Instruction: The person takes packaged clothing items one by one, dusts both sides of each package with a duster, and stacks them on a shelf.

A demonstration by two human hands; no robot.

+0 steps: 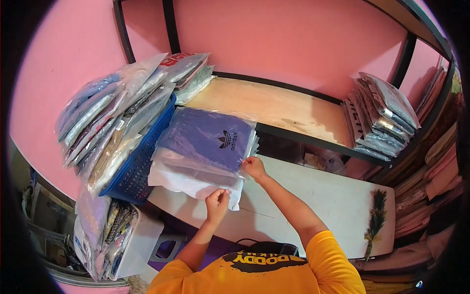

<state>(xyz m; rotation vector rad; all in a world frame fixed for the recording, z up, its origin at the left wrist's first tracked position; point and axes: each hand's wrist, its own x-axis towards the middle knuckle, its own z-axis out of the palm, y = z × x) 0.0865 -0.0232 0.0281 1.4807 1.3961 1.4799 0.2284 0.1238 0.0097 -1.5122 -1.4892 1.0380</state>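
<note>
A purple garment with a dark logo, in a clear plastic bag (pixel 200 139), lies on top of a stack of bagged garments on the white table. Beneath it a white bagged item (pixel 178 182) sticks out toward me. My right hand (pixel 254 168) is closed at the stack's right front corner, fingers pinching the plastic edge. At the front edge of the stack, my left hand (pixel 217 202) is closed too, its fingertips at the edge of the bags; what it pinches is too small to make out.
A blue basket (pixel 139 164) heaped with bagged garments stands left of the stack. Below it is a white bin (pixel 139 245) of packages. The wooden shelf (pixel 274 105) carries bagged stacks at both ends. A dark feathery item (pixel 376 220) lies on the table's right (pixel 318 196).
</note>
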